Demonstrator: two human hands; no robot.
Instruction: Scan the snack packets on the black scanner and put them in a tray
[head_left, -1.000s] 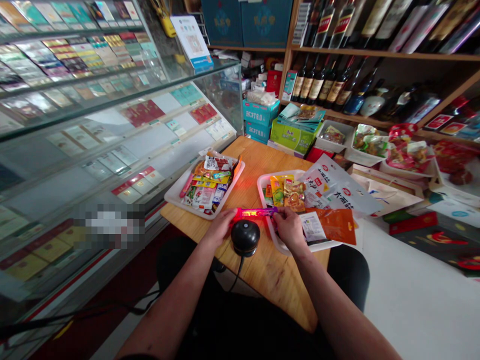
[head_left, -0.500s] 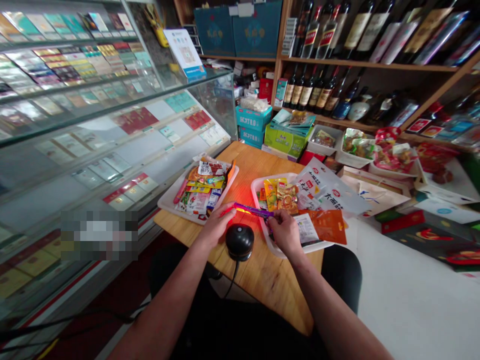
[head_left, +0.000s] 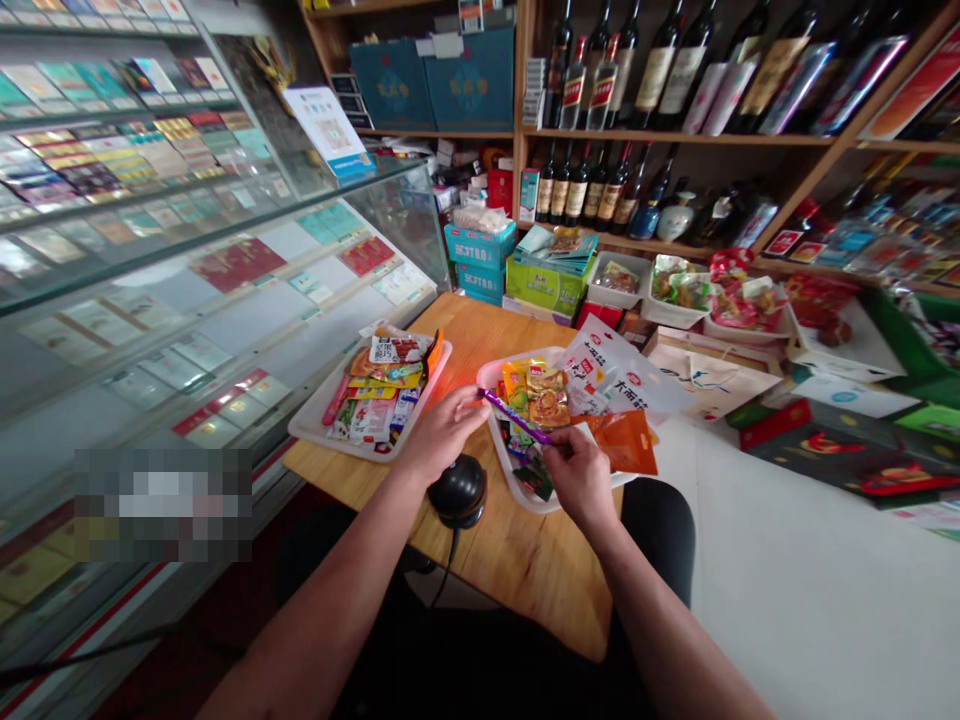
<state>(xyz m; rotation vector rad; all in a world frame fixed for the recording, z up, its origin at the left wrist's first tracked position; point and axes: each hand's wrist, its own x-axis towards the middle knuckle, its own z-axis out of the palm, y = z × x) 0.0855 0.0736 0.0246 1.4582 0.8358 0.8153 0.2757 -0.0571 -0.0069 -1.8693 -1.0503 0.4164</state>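
A thin purple candy stick in a wrapper (head_left: 516, 416) slants between my two hands. The fingers of my left hand (head_left: 444, 432) are closed at its upper left end. My right hand (head_left: 581, 478) pinches the lower right end. Below my left hand stands a black dome-shaped scanner (head_left: 457, 490) with a cable, partly covered by that hand. The stick is above the left part of the right-hand white tray (head_left: 491, 378), which holds several snack packets, among them a gold packet (head_left: 547, 394) and an orange one (head_left: 634, 442).
Another white tray (head_left: 307, 428) of snack packets lies on the left of the wooden table (head_left: 517, 565). A glass display case (head_left: 247, 262) runs along the left. Behind are teal boxes (head_left: 480, 262) and wine bottle shelves (head_left: 675, 135). Dark gift boxes (head_left: 825, 450) stand right.
The purple stick has moved from over the scanner toward the right tray and tilted more steeply. The red glow has shifted off the stick. The camera view has turned slightly right.
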